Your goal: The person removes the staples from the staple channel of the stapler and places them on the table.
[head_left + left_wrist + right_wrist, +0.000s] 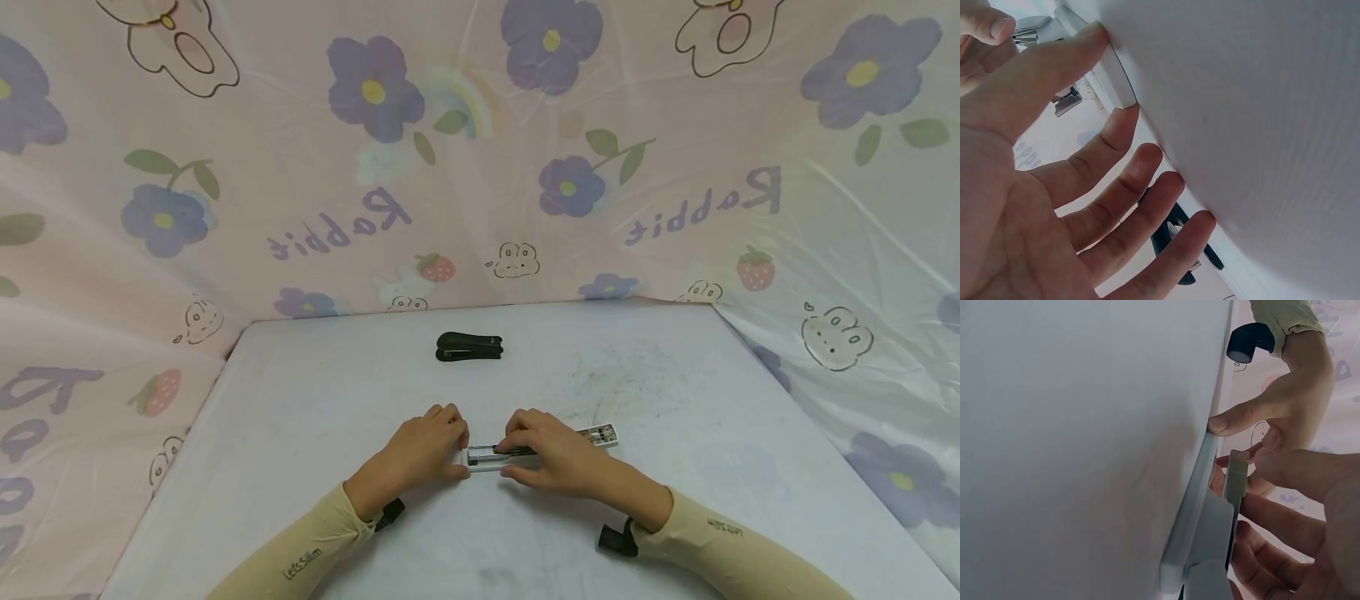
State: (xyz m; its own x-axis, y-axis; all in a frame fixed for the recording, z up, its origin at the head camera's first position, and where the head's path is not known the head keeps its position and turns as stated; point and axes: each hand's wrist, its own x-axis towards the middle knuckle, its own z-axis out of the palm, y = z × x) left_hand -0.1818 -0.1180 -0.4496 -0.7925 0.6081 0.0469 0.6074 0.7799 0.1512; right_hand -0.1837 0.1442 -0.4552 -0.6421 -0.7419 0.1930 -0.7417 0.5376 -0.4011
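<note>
A white stapler point(487, 463) lies on the table with its top arm swung open to the right. My left hand point(420, 446) holds the left end of its base, thumb on the near side and index finger at the tip in the left wrist view; the other fingertips touch the tabletop. Over the middle of the stapler, my right hand point(558, 458) grips it between thumb and fingers. In the right wrist view the metal staple channel point(1236, 478) stands raised from the base point(1188, 519), between the right thumb and fingers. The right palm hides part of the stapler.
Farther back on the white table point(337, 375) lies a black stapler point(469, 347) on its side. A printed curtain point(465, 183) hangs behind the table and along both sides. Faint smudges mark the tabletop at the right.
</note>
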